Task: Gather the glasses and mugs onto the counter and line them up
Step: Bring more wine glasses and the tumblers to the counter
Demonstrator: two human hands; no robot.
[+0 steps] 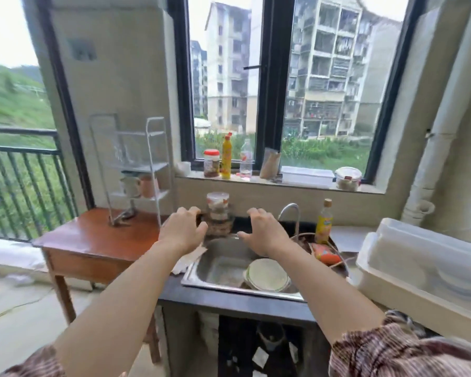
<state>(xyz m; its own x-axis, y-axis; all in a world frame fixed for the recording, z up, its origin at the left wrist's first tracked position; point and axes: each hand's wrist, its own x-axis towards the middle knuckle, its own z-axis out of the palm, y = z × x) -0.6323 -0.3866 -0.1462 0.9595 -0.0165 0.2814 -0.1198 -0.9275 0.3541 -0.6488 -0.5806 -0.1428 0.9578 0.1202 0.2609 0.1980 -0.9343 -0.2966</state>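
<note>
Head view: fingers (192,212) of the left hand (182,231) curl just beside a stack of clear patterned glasses (217,213) behind the steel sink (191,278); whether they grip it I cannot tell. To the stack's right, the right hand (264,235) is spread, bent and holding nothing. Farther left, a pale mug (130,186) and a pink mug (148,186) sit on a white wire rack (147,167).

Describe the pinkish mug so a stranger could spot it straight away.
Left of the sink stands a wooden table carrying a white wire rack. On its lower shelf, the pinkish mug sits right of a pale mug.
</note>
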